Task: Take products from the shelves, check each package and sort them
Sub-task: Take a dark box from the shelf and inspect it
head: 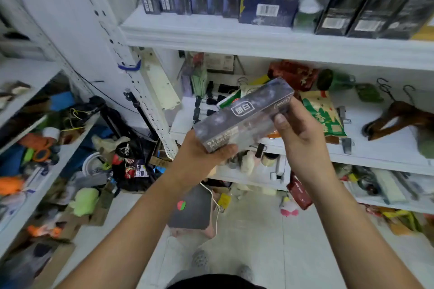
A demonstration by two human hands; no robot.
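The dark grey box (244,115) was held tilted before the white shelves (258,41), above the pale floor (270,241), both forearms raised, the left hand (199,162) gripping its lower end from beneath and the right hand (303,138) curled round its upper end.

Framed logo (242,109) on box (223,125) (characters illegible)
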